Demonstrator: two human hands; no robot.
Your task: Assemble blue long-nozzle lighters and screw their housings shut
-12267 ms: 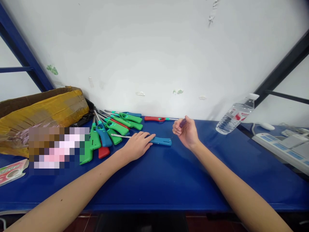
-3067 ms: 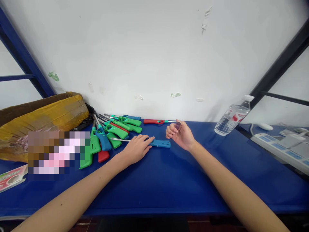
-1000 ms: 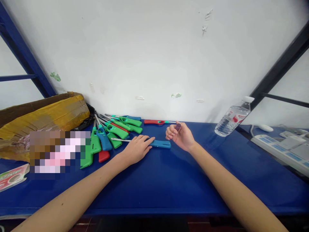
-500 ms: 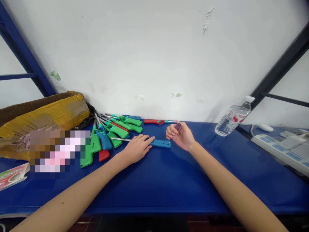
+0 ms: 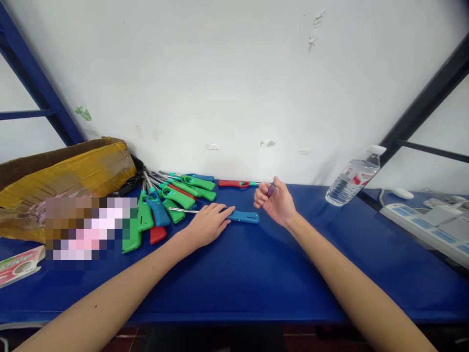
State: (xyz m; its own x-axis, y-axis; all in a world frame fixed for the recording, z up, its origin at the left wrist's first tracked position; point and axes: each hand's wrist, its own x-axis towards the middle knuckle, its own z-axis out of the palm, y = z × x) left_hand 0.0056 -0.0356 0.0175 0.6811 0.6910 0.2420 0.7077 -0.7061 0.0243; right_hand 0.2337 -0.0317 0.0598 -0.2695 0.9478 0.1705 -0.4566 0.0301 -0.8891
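My left hand [image 5: 207, 224] lies flat on a blue long-nosed lighter [image 5: 245, 216] and presses it to the blue table [image 5: 238, 274]. Its metal nozzle [image 5: 181, 210] sticks out to the left of my fingers. My right hand [image 5: 275, 201] hovers just above the lighter's right end, with its fingers pinched on a small purple-handled tool [image 5: 270, 190]. The tool's tip is too small to make out.
A pile of green, blue and red lighters [image 5: 168, 198] lies left of my left hand. One red lighter [image 5: 236, 184] rests by the wall. A taped cardboard box [image 5: 62, 176] stands at far left, a tilted water bottle [image 5: 353, 178] and a power strip [image 5: 425, 227] at right.
My right hand has lifted slightly and its fingers have shifted on the purple tool. My left hand and the blue lighter have stayed put.
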